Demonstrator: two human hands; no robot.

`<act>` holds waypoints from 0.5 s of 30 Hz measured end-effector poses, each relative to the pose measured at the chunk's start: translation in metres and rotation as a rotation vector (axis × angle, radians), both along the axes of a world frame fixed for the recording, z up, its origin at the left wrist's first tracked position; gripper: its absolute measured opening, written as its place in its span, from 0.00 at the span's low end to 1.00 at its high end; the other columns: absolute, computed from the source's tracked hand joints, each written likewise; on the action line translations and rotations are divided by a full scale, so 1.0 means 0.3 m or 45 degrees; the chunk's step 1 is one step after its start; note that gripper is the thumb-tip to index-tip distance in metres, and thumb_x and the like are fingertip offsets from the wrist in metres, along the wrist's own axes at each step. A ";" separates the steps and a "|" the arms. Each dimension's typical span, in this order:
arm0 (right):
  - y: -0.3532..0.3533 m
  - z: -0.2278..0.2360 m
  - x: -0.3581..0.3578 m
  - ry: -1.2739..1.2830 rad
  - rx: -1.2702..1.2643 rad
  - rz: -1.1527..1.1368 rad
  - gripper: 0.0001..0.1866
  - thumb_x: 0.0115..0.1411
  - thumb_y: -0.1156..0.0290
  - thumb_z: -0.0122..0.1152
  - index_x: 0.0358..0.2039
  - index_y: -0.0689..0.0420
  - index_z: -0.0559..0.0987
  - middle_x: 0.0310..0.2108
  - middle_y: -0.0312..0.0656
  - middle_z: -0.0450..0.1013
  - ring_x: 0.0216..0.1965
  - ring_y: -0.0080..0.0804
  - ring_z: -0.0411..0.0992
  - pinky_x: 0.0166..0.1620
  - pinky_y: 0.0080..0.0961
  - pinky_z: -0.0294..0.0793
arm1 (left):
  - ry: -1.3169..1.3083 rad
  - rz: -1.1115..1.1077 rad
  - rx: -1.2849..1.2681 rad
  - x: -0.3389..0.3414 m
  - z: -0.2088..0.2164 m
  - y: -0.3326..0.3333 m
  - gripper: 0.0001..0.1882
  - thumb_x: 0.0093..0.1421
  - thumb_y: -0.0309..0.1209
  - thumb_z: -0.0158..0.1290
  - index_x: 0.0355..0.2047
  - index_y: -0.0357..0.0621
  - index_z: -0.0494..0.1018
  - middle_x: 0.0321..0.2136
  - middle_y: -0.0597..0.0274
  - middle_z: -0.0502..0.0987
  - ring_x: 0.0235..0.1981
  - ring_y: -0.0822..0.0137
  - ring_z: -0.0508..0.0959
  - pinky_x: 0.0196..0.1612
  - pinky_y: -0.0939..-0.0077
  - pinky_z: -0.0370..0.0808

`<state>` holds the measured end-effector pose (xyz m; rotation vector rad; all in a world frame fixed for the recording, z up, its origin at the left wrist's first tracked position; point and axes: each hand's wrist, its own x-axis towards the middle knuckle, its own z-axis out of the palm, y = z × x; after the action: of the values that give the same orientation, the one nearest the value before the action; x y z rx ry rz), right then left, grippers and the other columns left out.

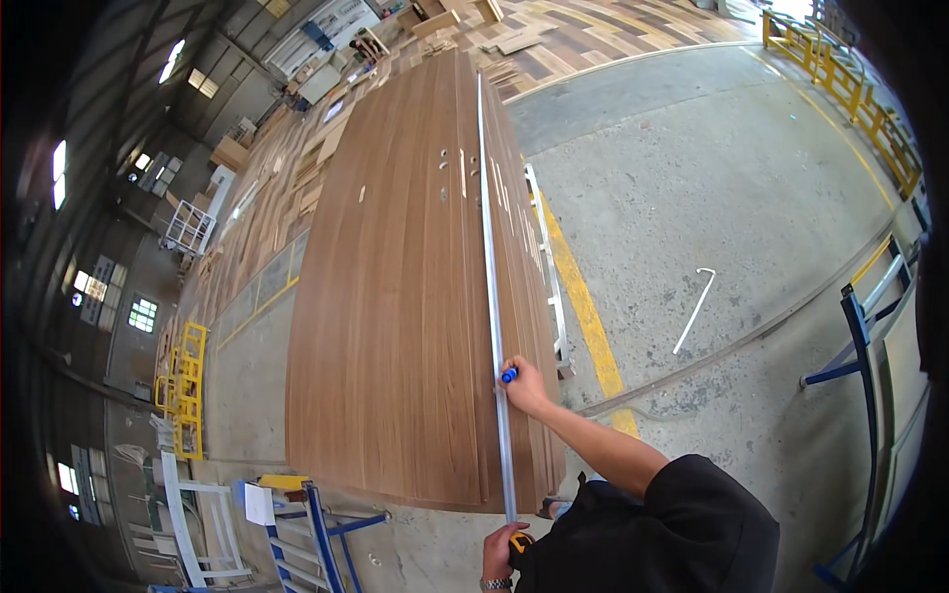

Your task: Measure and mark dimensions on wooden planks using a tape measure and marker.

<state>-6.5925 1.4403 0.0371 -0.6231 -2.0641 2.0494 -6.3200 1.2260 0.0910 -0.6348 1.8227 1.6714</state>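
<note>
A tall stack of brown wood-grain door panels (395,296) lies lengthwise ahead of me. Along its right part runs a long pale tape blade (488,217), from the far end back to my body. At the near end my left hand (497,553) is closed around a yellow-and-black tape measure (520,542). My right hand (525,385) rests by the blade at the stack's right side, fingers closed on a blue marker (509,376). The marker's tip is hidden from view. Small cut-outs and slots show in the top panels near the far half.
Yellow barriers (188,390) stand at left, with more yellow railing (840,74) at far right. A blue metal stand (314,539) is at the near left, blue-framed racks (858,336) at right. A white rod (695,311) lies on the concrete floor. Wooden boards (583,40) spread behind.
</note>
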 end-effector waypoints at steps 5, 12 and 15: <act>-0.035 -0.005 0.059 0.012 0.086 0.030 0.10 0.51 0.75 0.67 0.31 0.56 0.73 0.26 0.42 0.75 0.32 0.36 0.78 0.35 0.32 0.74 | -0.092 0.052 -0.013 0.006 -0.006 0.024 0.17 0.65 0.37 0.45 0.38 0.37 0.80 0.28 0.52 0.82 0.29 0.61 0.82 0.36 0.72 0.78; -0.030 -0.070 0.123 -0.119 -0.412 0.051 0.11 0.56 0.82 0.60 0.35 0.55 0.68 0.25 0.38 0.73 0.24 0.31 0.78 0.25 0.28 0.75 | 0.014 -0.010 -0.014 0.039 0.038 0.059 0.16 0.64 0.37 0.46 0.37 0.41 0.81 0.21 0.62 0.77 0.21 0.72 0.74 0.24 0.78 0.69; -0.007 -0.101 0.166 -0.187 -0.556 -0.041 0.14 0.55 0.83 0.60 0.37 0.55 0.66 0.26 0.40 0.73 0.24 0.32 0.77 0.25 0.29 0.75 | 0.048 -0.060 -0.076 0.070 0.053 0.092 0.16 0.65 0.37 0.46 0.38 0.41 0.80 0.20 0.60 0.78 0.21 0.71 0.74 0.27 0.77 0.71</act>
<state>-6.5428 1.4383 0.0068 -0.8884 -1.6598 2.5233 -6.2991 1.2535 0.1069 -0.5847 1.9056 1.6139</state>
